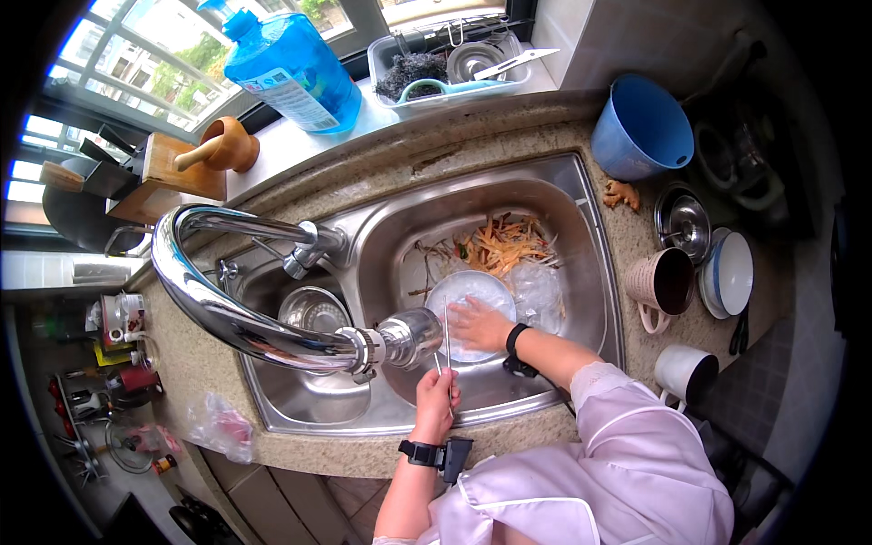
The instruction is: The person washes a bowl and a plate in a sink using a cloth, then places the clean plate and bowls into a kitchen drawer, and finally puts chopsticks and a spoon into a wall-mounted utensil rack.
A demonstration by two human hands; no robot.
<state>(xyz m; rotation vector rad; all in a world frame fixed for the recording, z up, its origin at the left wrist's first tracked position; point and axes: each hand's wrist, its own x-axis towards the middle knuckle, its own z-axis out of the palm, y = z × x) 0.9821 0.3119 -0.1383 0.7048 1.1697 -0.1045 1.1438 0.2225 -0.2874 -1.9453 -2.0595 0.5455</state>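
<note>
My left hand (434, 396) grips a pair of thin metal chopsticks (447, 340), which point up past the faucet's spray head (412, 335). Over a pale round dish (484, 286) in the large steel basin (586, 327), my right hand (480, 325) is spread flat with the fingers apart. Whether its palm presses on the dish or hovers just above it, I cannot tell. Orange and pale vegetable peelings (507, 245) lie in the basin behind the dish. A crumpled clear plastic bag (538, 293) rests at the dish's right side.
The chrome faucet (197, 300) arches over the small basin, where a perforated steel strainer (315, 310) sits. Along the right counter are a blue bucket (640, 129), ginger (620, 195), two mugs (661, 279) and stacked bowls (732, 272). A blue bottle (293, 75) stands on the windowsill.
</note>
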